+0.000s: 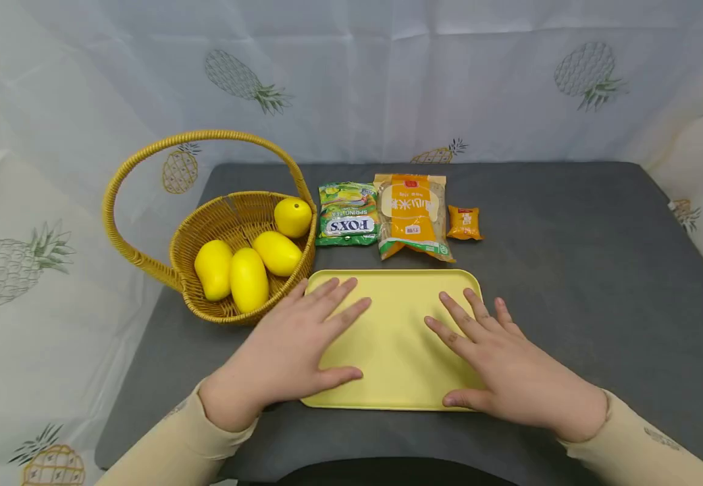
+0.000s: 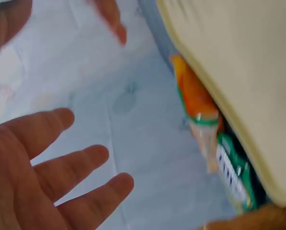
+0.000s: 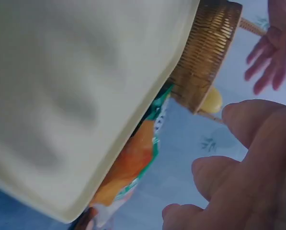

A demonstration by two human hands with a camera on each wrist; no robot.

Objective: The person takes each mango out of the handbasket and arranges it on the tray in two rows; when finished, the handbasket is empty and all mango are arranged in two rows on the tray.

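A shallow yellow tray (image 1: 400, 337) lies on the dark table in front of me. Over its left side hovers my left hand (image 1: 293, 347), fingers spread and holding nothing. My right hand (image 1: 503, 364) is over the tray's right side, its fingers also apart and free of any object. Both wrist views show a gap between the fingers and the tray (image 3: 75, 96). Behind the tray lie a green FOX'S candy bag (image 1: 348, 212), an orange-and-clear snack bag (image 1: 413, 216) and a small orange packet (image 1: 464, 223).
A woven basket (image 1: 205, 310) with a tall arched handle stands left of the tray, close to my left hand. Several yellow mangoes (image 1: 249, 280) sit in it. A pineapple-print curtain (image 1: 351, 81) hangs behind the dark grey table (image 1: 570, 270).
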